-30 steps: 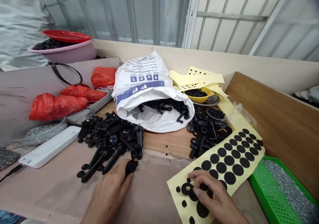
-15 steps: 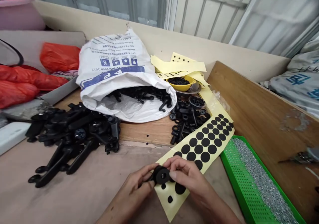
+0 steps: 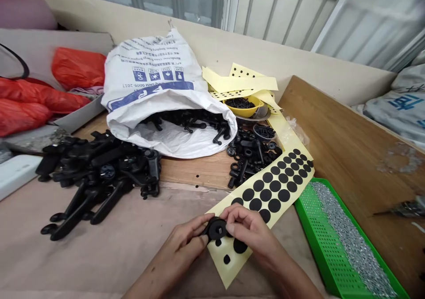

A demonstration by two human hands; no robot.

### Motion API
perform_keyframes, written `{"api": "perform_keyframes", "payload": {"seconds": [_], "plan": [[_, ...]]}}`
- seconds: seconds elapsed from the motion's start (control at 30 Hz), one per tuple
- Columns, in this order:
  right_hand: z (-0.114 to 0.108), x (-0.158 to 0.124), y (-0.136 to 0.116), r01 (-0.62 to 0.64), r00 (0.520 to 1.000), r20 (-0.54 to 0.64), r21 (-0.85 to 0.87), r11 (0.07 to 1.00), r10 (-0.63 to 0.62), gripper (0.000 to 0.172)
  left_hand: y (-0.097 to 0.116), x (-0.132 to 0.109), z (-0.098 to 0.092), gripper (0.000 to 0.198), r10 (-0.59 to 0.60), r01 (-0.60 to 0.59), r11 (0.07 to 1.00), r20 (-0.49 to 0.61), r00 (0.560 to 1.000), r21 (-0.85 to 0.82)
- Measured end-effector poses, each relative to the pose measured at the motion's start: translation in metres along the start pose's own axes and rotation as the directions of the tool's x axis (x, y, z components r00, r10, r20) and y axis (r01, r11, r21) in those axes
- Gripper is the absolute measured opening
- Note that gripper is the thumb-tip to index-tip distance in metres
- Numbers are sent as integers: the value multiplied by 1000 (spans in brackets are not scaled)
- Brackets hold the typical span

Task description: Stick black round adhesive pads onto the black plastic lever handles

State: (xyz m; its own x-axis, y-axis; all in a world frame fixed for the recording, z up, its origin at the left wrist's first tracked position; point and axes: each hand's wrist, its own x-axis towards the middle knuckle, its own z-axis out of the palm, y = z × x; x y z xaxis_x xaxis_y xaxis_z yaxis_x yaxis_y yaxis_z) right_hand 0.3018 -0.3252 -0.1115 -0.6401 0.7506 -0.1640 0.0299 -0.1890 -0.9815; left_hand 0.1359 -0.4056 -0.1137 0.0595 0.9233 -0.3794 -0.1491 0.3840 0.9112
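Observation:
My left hand (image 3: 184,241) is closed on a black round plastic part (image 3: 217,229), thumb in front and fingers behind. Its flat round face has a small slot with a light-coloured bit in the middle. My right hand (image 3: 247,228) is pinched at the part's right edge; what lies between its fingertips is hidden. Beneath both hands runs a yellow backing sheet (image 3: 226,272) bearing rows of black round stickers (image 3: 275,186). A larger black disc (image 3: 240,246) and two small black dots remain on the sheet's near end.
Black plastic arm-shaped parts (image 3: 99,170) are heaped at left. Behind lies a white woven bag (image 3: 156,73) with more inside. Smaller black parts (image 3: 247,153) and a yellow bowl (image 3: 245,111) sit behind the sheet. A green basket (image 3: 335,250) of small metal pieces (image 3: 352,246) stands right.
The view has shifted slightly, so the background sits a little higher. Both hands keep nearly the same hold around the round part, which is turned slightly.

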Motion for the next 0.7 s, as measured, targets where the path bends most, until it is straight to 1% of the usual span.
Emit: {"api": "perform_keyframes", "payload": {"seconds": [0.2, 0.33, 0.4, 0.53, 0.63, 0.7], "plan": [[1, 0, 2, 5, 1000, -2, -18, 1000, -5, 13, -2, 0, 0, 46, 26, -26, 999, 22, 999, 19], [0, 0, 3, 16, 1000, 2, -49, 999, -16, 11, -4, 2, -1, 42, 47, -48, 999, 52, 998, 3], [-1, 1, 4, 16, 1000, -1, -62, 998, -16, 11, -4, 2, -1, 40, 58, -57, 998, 51, 997, -5], [-1, 2, 6, 23, 1000, -5, -73, 997, -24, 10, -6, 3, -1, 37, 54, -53, 999, 67, 996, -7], [0, 2, 9, 43, 999, -9, -83, 996, -43, 8, -9, 3, -1, 34, 97, -100, 994, 59, 994, 39], [0, 1, 11, 58, 998, 2, -99, 993, -58, 7, -11, 3, 0, 32, 129, -129, 984, 6, 992, 123]]}}
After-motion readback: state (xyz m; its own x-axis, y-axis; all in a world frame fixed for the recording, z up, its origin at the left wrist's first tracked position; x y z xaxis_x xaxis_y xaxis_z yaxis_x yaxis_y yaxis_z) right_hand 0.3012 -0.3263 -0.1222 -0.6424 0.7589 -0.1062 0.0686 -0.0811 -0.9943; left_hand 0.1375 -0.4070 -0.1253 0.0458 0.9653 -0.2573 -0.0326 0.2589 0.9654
